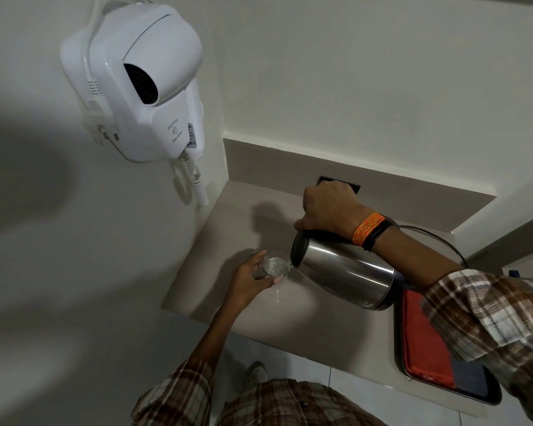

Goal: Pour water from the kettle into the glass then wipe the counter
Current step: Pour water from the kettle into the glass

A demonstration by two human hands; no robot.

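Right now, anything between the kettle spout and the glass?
Nothing visible. The tilted kettle has its spout right at the rim of the glass, held by the left hand; the right hand grips the handle. Some water already lies on the counter below the glass.

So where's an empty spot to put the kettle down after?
Bare counter lies behind the glass, toward the corner under the hair dryer, and in front of the glass by the counter's near edge. It is crowded on the right: the tray with the red cloth and the cord.
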